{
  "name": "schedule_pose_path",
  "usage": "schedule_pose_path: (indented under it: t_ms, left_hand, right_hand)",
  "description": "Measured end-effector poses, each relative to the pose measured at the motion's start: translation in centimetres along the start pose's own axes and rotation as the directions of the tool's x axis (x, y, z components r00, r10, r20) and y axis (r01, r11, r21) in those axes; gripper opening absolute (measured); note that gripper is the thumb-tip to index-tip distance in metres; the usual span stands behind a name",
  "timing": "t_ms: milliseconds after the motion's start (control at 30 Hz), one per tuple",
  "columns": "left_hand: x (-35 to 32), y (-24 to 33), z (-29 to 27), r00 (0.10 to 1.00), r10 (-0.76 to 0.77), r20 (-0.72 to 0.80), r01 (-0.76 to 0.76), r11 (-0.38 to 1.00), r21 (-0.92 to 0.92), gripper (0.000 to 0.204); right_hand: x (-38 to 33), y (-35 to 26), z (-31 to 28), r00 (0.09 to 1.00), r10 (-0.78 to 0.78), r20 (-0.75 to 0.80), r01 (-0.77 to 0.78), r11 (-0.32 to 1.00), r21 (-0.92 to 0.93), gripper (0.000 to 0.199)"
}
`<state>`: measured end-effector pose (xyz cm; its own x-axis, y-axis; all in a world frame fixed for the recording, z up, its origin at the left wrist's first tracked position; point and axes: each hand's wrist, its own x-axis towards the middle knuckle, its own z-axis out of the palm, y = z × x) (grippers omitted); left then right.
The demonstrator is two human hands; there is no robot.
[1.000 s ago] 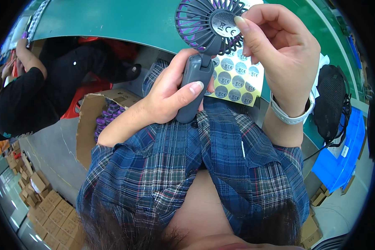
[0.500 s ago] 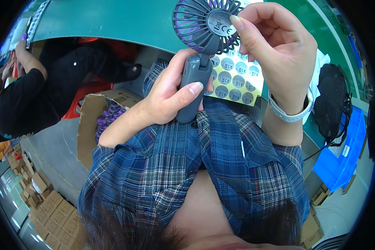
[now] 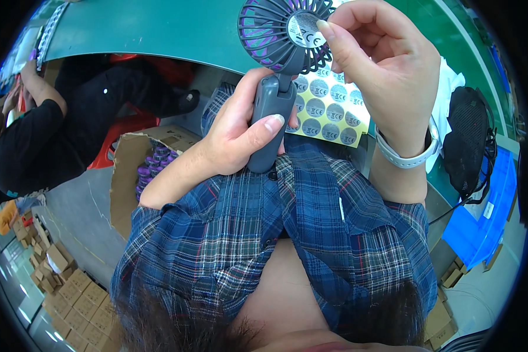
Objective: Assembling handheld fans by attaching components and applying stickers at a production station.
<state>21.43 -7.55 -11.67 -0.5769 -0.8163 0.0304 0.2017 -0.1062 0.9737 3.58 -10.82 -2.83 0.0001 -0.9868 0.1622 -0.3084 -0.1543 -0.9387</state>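
A green worktable [image 3: 158,29] stands above grey floor [image 3: 82,217] stacked with cardboard boxes [image 3: 58,281].

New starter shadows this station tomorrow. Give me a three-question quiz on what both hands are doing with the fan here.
1. True or false: the left hand grips the grey handle of the handheld fan.
2. The right hand presses its fingertip on: A) the round label at the fan's hub, B) the handle, C) the sticker sheet.
3. What colour are the fan blades?

Key: 1 true; 2 A; 3 purple.
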Motion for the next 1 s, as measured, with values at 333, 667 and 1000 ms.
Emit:
schedule_pose_path:
  t_ms: [333, 667, 1000]
  left_hand:
    - [-0.1, 0.5, 0.2, 0.999, -0.026, 0.046, 0.029, 0.998, -0.056, 0.060]
    - [1.2, -1.7, 0.1, 0.865, 0.071, 0.498, 0.316, 0.693, -0.648, 0.071]
    - [1.5, -3.5, 0.3, 0.856, 0.109, 0.506, 0.406, 0.465, -0.787, 0.071]
  right_hand:
    - [0.5, 2.1, 0.1, 0.909, -0.416, -0.002, 0.394, 0.863, -0.315, 0.032]
    - [0.4, 3.3, -0.7, 0.984, 0.154, -0.086, -0.094, 0.871, 0.483, 0.036]
    - [-0.2, 4.5, -0.9, 0.979, -0.030, -0.200, 0.111, 0.908, 0.404, 0.039]
